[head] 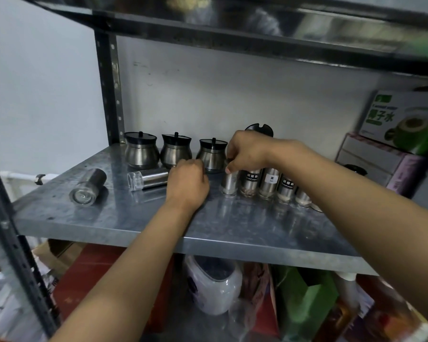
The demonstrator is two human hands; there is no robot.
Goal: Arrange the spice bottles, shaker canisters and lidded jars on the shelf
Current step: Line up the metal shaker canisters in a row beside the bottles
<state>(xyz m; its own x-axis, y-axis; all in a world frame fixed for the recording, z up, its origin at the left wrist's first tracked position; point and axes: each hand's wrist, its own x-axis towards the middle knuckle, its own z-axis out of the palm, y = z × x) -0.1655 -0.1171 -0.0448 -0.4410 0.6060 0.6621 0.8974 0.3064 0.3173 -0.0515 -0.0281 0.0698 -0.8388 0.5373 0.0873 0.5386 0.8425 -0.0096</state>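
Three steel lidded jars stand in a row at the back of the metal shelf. My right hand grips the top of an upright shaker canister at the left end of a row of labelled spice bottles. A steel bottle with a clear cap lies on its side, and my left hand holds its right end. Another canister lies on its side further left.
A black lid leans against the back wall behind my right hand. Cardboard boxes are stacked at the shelf's right end. A dark upright post stands at the back left. Bags and a white appliance sit under the shelf.
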